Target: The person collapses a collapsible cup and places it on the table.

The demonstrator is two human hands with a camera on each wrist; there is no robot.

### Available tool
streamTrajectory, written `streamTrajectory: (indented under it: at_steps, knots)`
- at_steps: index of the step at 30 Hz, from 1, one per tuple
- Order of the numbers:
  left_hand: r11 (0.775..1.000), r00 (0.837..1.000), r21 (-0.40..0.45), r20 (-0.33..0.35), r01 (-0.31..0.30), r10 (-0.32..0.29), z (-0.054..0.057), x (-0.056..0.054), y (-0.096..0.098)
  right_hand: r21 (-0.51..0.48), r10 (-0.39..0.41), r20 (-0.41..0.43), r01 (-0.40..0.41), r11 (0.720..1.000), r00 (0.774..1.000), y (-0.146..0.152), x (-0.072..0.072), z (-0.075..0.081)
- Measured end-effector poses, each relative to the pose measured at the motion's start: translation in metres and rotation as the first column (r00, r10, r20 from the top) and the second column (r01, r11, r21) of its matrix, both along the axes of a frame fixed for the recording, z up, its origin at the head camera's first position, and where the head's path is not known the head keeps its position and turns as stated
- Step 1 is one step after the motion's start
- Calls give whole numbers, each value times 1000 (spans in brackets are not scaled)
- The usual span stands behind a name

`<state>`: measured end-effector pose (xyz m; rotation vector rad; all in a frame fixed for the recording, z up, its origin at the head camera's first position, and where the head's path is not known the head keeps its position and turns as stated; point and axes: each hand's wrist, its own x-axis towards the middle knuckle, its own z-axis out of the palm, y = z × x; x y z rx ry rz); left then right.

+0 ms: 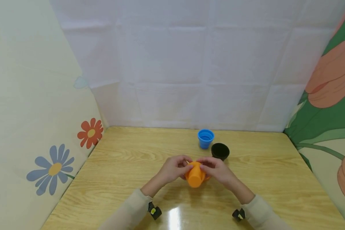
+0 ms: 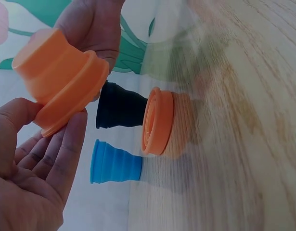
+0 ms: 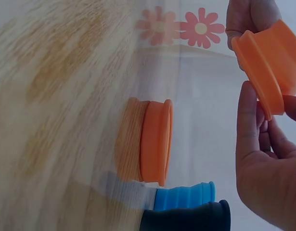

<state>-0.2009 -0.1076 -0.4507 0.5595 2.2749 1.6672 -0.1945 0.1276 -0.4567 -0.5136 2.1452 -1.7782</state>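
Both hands hold an orange collapsible cup [image 1: 195,179] above the table, its narrow base tilted toward me and its wide rim facing away. The left hand [image 1: 172,169] pinches the rim on one side between thumb and fingers. On the opposite side, the right hand [image 1: 218,171] grips the rim the same way, thumb on the outer wall. Below the held cup, a second orange collapsible cup [image 2: 160,120] lies folded flat on the table. Its short ring shape also shows in the right wrist view; in the head view the held cup mostly hides it.
Behind the hands, a black collapsible cup [image 1: 220,151] stands upright just beyond the right fingers. Farther back and slightly left is an upright blue collapsible cup [image 1: 205,138]. A white cloth [image 1: 166,64] hangs at the wooden table's [image 1: 126,153] back edge, with flower-patterned cloths at both sides.
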Motion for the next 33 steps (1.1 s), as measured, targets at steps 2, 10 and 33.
streamTrajectory:
  at_steps: [2, 10, 33]
  knots:
    - [1000, 1000, 3, -24, -5, 6, -1, 0, 1, 9, -2, -16, 3, 1000, 1000, -1, 0, 0]
    - [1000, 998, -17, -66, -8, 7, 0, 2, 1, 53, -22, -77, 26, 998, 997, -2, 1, -1]
    - [995, 997, 65, 38, 70, -73, -2, 3, -5, -31, -21, 54, 22, 999, 998, 5, 2, 3]
